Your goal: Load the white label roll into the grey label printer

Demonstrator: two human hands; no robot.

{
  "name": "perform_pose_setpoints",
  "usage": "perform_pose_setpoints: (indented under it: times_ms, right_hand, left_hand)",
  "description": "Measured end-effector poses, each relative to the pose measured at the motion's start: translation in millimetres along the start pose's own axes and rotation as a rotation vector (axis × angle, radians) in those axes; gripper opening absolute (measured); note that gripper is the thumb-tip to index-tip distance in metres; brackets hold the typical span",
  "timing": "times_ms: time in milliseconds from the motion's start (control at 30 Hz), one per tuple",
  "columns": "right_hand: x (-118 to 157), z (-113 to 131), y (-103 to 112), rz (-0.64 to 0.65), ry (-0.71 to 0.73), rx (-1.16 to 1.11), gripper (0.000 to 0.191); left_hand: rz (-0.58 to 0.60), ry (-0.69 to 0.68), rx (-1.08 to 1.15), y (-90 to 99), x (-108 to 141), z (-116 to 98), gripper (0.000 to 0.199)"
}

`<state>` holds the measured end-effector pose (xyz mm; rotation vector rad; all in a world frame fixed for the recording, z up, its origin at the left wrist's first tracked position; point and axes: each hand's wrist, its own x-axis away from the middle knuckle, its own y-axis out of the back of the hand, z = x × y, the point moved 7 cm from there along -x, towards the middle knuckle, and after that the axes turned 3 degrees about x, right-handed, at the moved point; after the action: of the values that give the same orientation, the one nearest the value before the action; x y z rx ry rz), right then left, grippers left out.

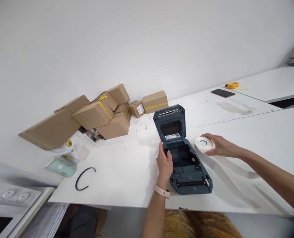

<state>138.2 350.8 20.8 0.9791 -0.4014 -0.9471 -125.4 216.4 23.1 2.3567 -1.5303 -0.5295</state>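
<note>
A dark blue-grey printer-like device (190,165) lies on the white table with its lid (171,122) raised and its inner bay bare. My left hand (164,162) grips the left side of the device near the hinge; a pink band is on that wrist. To the right of the device, my right hand (217,145) holds a white paper roll (203,144) by its right side. Loose paper strips (226,175) trail from the roll over the table towards the lower right.
Cardboard boxes (93,115) are piled at the back left, beside plastic packages (79,147) and a green package (61,166). A black curved strip (81,178) lies near the left end. Further back right are a phone (223,93) and a yellow tape measure (232,85).
</note>
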Motion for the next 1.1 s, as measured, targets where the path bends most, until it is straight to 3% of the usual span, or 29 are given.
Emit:
perform_pose_setpoints:
  times_ms: [167,267,333,433,533,633,800,1100]
  right_hand:
    - [28,6,48,-0.102,-0.129,-0.385,0.059]
    - [35,40,59,-0.091,-0.134,-0.570,0.071]
    - [29,77,55,-0.040,-0.043,-0.571,0.072]
    - [10,133,33,0.107,0.211,-0.448,0.065]
    - [-8,163,6,0.241,0.380,-0.278,0.064]
    - [-20,166,-8,0.312,0.405,-0.159,0.063]
    - [-26,160,-12,0.379,0.389,-0.082,0.064]
    - [-33,166,-15,0.435,0.360,0.059,0.062]
  left_hand:
    - [0.004,-0.013,-0.007,-0.4,0,-2,0.060]
    - [0.003,0.014,0.002,-0.4,1,-2,0.059]
    - [-0.003,0.026,0.015,0.3,2,-1,0.060]
    - [-0.012,-0.011,0.030,1.7,3,-3,0.062]
    - [-0.008,-0.008,0.003,2.4,2,-2,0.062]
    - [0.007,0.038,-0.002,1.4,1,3,0.062]
    - [0.028,0.097,0.101,-3.9,-2,13,0.060]
    - [0.023,0.053,0.260,-7.5,-6,15,0.053]
